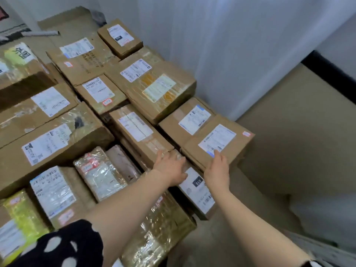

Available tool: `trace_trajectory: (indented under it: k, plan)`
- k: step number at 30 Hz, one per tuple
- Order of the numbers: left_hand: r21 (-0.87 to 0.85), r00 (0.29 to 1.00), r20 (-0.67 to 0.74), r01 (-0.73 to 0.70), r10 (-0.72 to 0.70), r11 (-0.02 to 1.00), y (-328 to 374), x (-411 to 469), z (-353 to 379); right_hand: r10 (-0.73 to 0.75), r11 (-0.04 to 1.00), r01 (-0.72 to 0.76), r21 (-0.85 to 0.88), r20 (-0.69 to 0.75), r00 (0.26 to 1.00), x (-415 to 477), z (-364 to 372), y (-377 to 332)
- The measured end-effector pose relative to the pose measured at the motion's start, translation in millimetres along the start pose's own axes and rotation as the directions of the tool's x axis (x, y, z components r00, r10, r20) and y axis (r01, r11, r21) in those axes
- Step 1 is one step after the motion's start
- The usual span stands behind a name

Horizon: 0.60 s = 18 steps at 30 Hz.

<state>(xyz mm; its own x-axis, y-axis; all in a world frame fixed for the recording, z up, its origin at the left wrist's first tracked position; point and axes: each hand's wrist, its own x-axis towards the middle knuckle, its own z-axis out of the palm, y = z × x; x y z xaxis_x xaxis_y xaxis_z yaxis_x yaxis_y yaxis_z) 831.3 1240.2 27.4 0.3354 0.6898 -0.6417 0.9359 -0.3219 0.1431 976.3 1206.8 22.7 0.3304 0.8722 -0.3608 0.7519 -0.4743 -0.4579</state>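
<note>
pile of parcels (77,122) fills 9-12 o'clock | flat cardboard box (231,149) at 2 o'clock, stiff, likely light, grab both side edges | your right grip (217,168) flat on its near edge, left grip (169,166) flat on the long box (138,130) beside, both holding nothing

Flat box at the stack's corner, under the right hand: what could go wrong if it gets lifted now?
1. The flat box lies askew across the neighbouring box at the stack's edge, and the right hand meets only its near edge, so it might tip or slide to the floor.
2. The left hand rests on a glossy taped parcel, which could be slippery.
</note>
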Motion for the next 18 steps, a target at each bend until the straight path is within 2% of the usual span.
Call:
trace_trajectory:
  k: [4,6,8,10,13,18]
  plan:
    - [0.050,0.999,0.043,0.012,-0.014,0.999,21.7,-1.3,22.3,0.106,0.986,-0.064,0.156,-0.278,0.955,-24.0,-1.0,42.6]
    - [0.074,0.998,0.051,0.035,-0.038,0.997,26.0,-4.5,32.4,0.232,0.957,-0.162,0.239,-0.299,0.926,-37.4,3.3,57.5]
    - [0.082,0.997,0.043,0.064,-0.068,0.995,30.6,-8.1,41.6,0.386,0.887,-0.315,0.338,-0.165,0.908,-51.4,10.6,71.0]
    - [0.079,0.995,0.045,0.083,-0.087,0.993,34.6,-11.1,47.4,0.490,0.793,-0.462,0.398,0.034,0.871,-61.3,18.8,79.8]
    - [0.046,0.994,0.046,0.092,-0.094,0.995,36.8,-15.3,53.0,0.463,0.759,-0.523,0.388,0.243,0.853,-71.5,30.5,79.4]
    - [0.020,0.991,0.057,0.117,-0.118,0.993,37.4,-17.5,55.1,0.420,0.786,-0.483,0.386,0.241,0.875,-71.6,34.8,70.0]
